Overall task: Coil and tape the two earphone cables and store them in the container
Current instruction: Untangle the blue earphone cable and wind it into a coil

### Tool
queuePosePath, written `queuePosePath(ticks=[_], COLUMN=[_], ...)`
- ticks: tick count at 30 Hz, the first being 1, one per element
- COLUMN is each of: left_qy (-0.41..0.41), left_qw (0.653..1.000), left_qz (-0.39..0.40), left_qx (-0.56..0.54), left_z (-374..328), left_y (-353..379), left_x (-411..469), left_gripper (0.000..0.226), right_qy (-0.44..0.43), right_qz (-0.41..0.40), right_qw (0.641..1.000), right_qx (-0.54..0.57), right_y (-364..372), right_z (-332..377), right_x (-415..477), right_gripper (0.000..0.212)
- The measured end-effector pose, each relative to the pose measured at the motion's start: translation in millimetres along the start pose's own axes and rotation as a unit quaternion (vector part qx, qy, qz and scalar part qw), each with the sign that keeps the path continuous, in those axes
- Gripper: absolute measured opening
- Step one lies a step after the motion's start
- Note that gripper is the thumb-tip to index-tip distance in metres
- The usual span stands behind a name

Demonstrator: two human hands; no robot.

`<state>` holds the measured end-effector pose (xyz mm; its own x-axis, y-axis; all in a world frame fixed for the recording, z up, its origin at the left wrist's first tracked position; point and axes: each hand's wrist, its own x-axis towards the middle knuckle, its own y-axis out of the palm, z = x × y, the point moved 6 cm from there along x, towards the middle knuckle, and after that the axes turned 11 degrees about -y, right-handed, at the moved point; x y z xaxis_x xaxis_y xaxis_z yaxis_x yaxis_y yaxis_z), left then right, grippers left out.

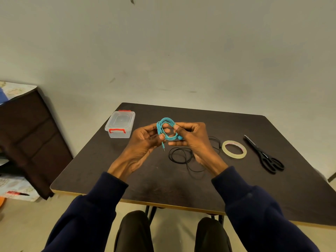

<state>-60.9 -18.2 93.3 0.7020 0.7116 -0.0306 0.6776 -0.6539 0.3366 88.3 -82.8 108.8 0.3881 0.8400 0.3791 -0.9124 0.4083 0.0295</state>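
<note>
Step in hand: coiling the first cable, judged nearly done. The teal earphone cable (164, 125) is gathered into a loop above the middle of the tabletop (200, 188), with its plug (163, 148) hanging free below.
Left hand (143, 140): fingers curled, thumb and fingertips pinching the lower left of the loop.
Right hand (192, 137): fingers curled, pinching the loop's right side just above a teal earbud (180, 137).
Next move: likely one hand keeps the loop pinched while the other reaches for the tape roll (234, 149). A loosened pinch could let the coil spring open.
Not yet done: the black earphone cable (179, 156) lies loose on the tabletop beneath the right hand. The container (120, 126), lid on and red latches down, stands at the far left.
Tabletop: dark with a pale edge. Black scissors (263, 155) lie to the right of the tape roll.
Room: plain scuffed wall behind, dark cabinet (32, 133) at left, pale floor.
</note>
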Motion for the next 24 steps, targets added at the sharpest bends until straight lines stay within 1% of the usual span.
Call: queuePosePath(ticks=[2,5,8,11,14,21,24], left_qy=[0.004,0.001,-0.021,-0.051,-0.057,-0.079,-0.093], left_qw=[1.0,0.999,0.996,0.993,0.99,0.984,0.985], left_qz=[-0.007,-0.034,-0.062,-0.065,-0.081,-0.126,-0.132], left_qx=[0.008,0.032,0.067,0.087,0.104,0.099,0.067], left_z=[2.6,4.7,5.8,8.2,6.5,6.7,8.2], left_y=[-3.3,-5.5,-9.0,-11.9,-13.7,-14.4,-13.8], left_x=[1.2,2.1,2.8,2.6,1.8,1.3,1.0], left_gripper=[0.043,0.038,0.032,0.024,0.021,0.02,0.019], right_qy=[0.009,0.012,0.019,0.028,0.031,0.021,0.015], right_qz=[0.006,0.01,0.017,0.024,0.025,0.032,0.034], right_qw=[1.0,1.0,0.999,0.998,0.998,0.995,0.993], right_qx=[-0.003,-0.015,-0.026,-0.045,-0.053,-0.093,-0.11], right_y=[0.5,1.1,1.9,2.1,3.5,8.8,10.3], right_z=[1.8,2.8,0.9,-3.7,-7.6,-13.4,-16.1], right_x=[0.0,0.7,1.3,1.3,0.6,1.3,1.2], right_gripper=[0.009,0.01,0.014,0.018,0.019,0.022,0.021])
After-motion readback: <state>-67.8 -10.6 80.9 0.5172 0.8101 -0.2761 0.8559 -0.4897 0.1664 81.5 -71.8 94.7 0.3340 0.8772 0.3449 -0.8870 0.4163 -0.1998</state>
